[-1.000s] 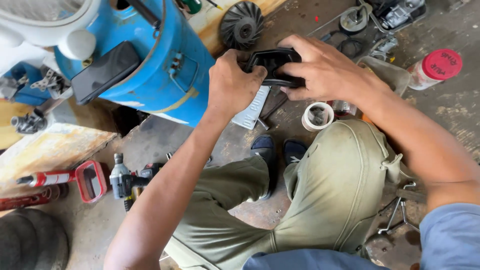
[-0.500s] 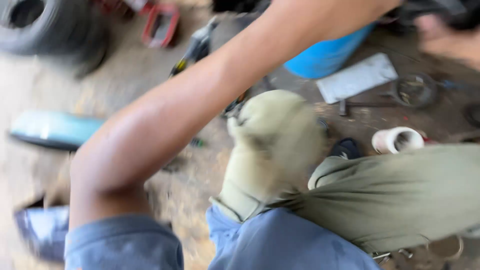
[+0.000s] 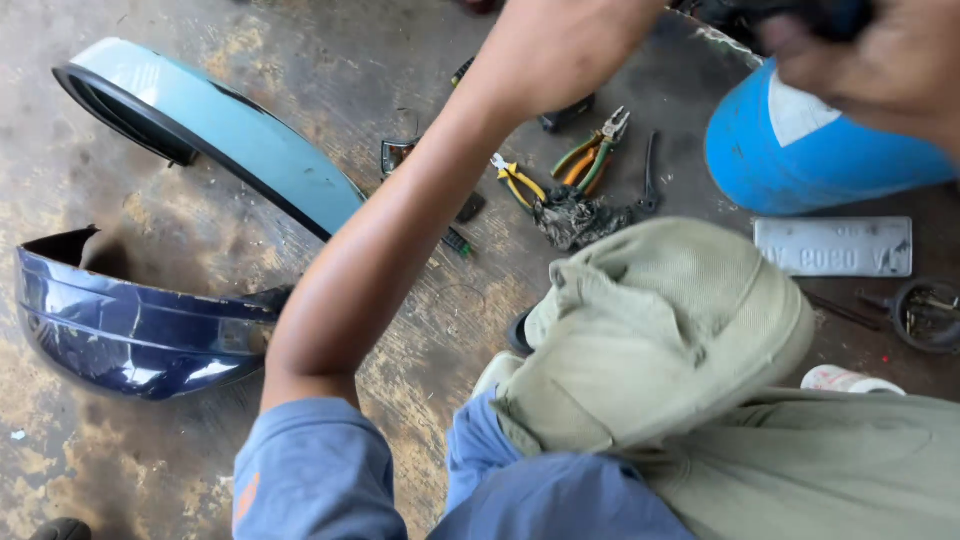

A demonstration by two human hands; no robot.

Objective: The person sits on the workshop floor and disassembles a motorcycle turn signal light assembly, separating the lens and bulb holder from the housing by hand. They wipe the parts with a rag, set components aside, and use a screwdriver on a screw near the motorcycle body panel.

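Holding a blurred dark part (image 3: 800,15), perhaps, right hand (image 3: 880,70)

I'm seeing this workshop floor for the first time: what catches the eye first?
The bare left forearm crosses the middle, reaching up out of frame. At left lie a pale blue curved body panel and a glossy dark blue broken one; pliers with yellow and green-orange handles sit beside a bright blue rounded drum.

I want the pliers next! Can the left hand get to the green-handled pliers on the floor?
Probably yes. The green-handled pliers lie in the open on the floor, just beside the left forearm, with nothing on top. But the left hand is raised out of view at the top edge, so it would have to come down first.
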